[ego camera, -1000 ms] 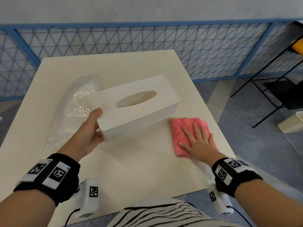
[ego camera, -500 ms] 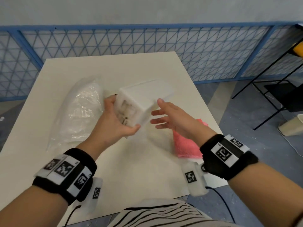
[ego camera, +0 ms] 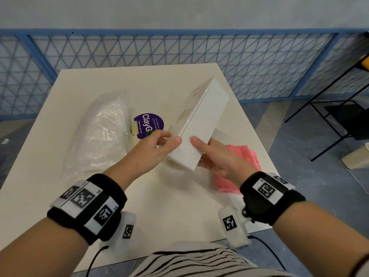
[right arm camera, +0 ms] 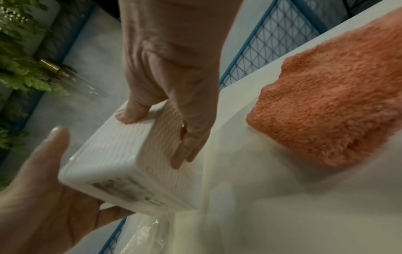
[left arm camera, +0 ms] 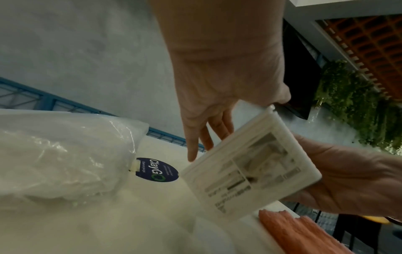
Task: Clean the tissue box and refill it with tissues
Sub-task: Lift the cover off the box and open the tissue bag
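Observation:
I hold the white tissue box tilted up above the table, its far end highest. My left hand grips its near end from the left, thumb on the upper edge. From the right, my right hand grips the same end, thumb on top and fingers beneath. In the left wrist view the box shows a labelled base panel. The right wrist view shows the fingers lying along the box's textured face. Its dispensing slot is hidden. A clear plastic bag of white tissues lies on the left.
A folded pink cloth lies on the white table by its right edge, under my right hand. A round purple sticker sits beside the bag. A blue mesh fence runs behind the table; a black-framed chair stands at right.
The box left the table and was turned over and tilted up. My right hand left the pink cloth and took hold of the box's near end. The purple sticker came into view.

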`<state>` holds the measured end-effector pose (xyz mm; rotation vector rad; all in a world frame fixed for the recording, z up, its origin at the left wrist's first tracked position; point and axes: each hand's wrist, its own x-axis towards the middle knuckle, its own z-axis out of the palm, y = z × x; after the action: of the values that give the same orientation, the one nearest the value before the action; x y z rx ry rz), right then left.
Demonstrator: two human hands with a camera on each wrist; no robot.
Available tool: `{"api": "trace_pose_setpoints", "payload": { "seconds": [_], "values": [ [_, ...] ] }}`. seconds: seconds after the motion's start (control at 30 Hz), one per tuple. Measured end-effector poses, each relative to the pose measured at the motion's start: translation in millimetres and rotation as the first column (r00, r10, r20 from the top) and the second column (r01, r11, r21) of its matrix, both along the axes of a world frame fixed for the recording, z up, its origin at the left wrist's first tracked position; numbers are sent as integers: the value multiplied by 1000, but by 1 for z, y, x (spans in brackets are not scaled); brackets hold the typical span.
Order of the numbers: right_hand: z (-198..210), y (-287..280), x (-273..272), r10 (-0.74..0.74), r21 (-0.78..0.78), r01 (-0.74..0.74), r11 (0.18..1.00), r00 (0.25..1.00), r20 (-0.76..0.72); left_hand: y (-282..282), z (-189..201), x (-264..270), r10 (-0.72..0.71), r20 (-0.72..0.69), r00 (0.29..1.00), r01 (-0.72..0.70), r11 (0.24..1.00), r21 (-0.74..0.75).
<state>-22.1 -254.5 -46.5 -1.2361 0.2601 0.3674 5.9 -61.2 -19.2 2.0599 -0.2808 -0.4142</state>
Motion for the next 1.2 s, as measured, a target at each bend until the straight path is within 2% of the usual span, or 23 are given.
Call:
{"api": "trace_pose_setpoints", "payload": {
  "seconds": [0.1, 0.33, 0.5, 0.53, 0.63, 0.77, 0.87, 0.93, 1.07, 1.2],
  "values": [
    [-1, 0, -3, 26, -64, -23, 998, 999, 35, -1, -6, 4, 4, -76, 997, -1, 999, 34],
    [-2, -6, -3, 57, -113, -48, 992, 995, 78, 1, -4, -2, -94, -138, 986, 82, 992, -92],
    [-3, -8, -3, 97, -123, -87, 989, 992, 82, 1, -3, -3, -149, -180, 972, 127, 984, -127],
    [-4, -10, -4, 96, -132, -84, 988, 991, 88, 2, -1, -3, -148, -172, 974, 122, 981, -153],
    [-11, -26, -9, 24, -132, -9, 991, 993, 115, 11, 12, 2, -14, -271, 963, -87, 929, -359],
    [-11, -31, -9, 86, -140, -71, 988, 992, 98, 17, 22, 11, -46, -208, 977, -37, 924, -381],
    [-8, -26, -2, 86, -142, -73, 987, 992, 88, 13, 21, 16, 16, -208, 978, -105, 901, -420],
    [-7, -31, 0, 44, -110, -33, 993, 994, 101, 16, 19, 18, 71, -241, 968, -178, 872, -457],
    [1, -55, 1, -104, 28, 101, 994, 984, 145, 27, 14, 23, 173, -276, 945, -283, 858, -430],
    [10, -67, 4, -183, 229, 143, 963, 969, 165, 27, 5, 22, 189, -345, 919, -329, 850, -411]
  ]
}}
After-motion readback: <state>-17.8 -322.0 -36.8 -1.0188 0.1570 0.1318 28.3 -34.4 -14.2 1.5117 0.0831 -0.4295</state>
